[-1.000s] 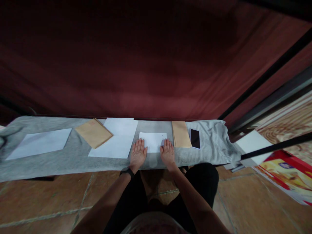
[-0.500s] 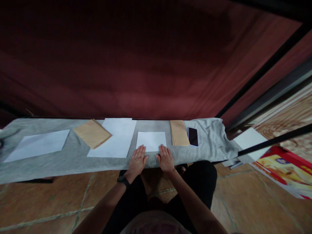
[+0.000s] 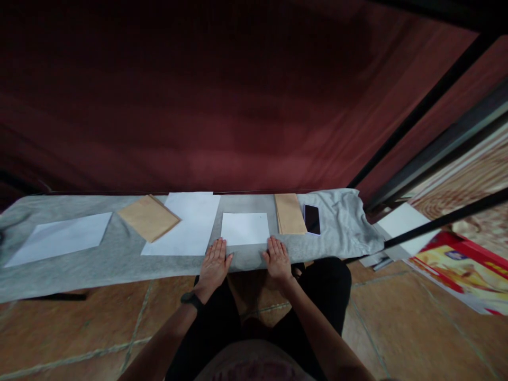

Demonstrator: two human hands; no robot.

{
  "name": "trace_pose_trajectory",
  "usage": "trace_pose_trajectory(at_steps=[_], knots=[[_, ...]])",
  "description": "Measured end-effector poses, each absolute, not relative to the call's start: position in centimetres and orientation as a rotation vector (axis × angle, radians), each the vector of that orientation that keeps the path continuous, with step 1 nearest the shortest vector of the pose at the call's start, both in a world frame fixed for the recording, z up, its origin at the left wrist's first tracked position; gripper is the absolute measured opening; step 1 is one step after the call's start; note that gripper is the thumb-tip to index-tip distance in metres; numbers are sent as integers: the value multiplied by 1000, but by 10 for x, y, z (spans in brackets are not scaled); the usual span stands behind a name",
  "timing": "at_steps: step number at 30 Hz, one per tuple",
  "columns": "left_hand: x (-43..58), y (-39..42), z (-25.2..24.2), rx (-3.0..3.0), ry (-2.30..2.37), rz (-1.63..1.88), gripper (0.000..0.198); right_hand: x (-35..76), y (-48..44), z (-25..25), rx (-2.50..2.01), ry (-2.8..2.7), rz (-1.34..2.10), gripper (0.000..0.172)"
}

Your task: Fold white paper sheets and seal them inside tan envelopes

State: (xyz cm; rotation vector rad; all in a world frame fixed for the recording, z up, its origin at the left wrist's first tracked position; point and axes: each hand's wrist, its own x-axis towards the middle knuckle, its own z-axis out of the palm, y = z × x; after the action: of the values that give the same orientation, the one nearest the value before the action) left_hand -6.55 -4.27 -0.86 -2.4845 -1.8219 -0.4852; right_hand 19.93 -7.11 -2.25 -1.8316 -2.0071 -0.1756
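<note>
A small white folded sheet [image 3: 245, 228] lies on the grey cloth [image 3: 119, 259] that covers a low bench in front of me. My left hand [image 3: 215, 261] rests flat and open on the cloth just below the sheet's left corner. My right hand [image 3: 277, 257] lies flat and open below its right corner. Neither hand holds anything. A black band [image 3: 192, 300] sits on my left wrist.
Left of the sheet lie a larger white paper [image 3: 184, 224], a brown envelope [image 3: 148, 217] and another white sheet [image 3: 59, 237]. Right of it are a brown envelope stack [image 3: 289, 213] and a black phone [image 3: 311, 219]. Papers [image 3: 405, 226] and a colourful poster [image 3: 464, 270] lie on the tiled floor at right.
Both hands have slid back toward me, off the small white sheet's sides to the cloth below it, and moved slightly apart.
</note>
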Motion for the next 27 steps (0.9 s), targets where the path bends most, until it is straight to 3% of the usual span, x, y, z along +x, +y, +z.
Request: trace_pose_trajectory(at_steps=[12,27], knots=[[-1,-47,0,-2704,-1637,-462,59,148,-62,-4,-1656,-2175,64,50],[-47,-43,-4,-2539,-1821,-466,62,200,-79,-12,-1789,-2089,-59,53]])
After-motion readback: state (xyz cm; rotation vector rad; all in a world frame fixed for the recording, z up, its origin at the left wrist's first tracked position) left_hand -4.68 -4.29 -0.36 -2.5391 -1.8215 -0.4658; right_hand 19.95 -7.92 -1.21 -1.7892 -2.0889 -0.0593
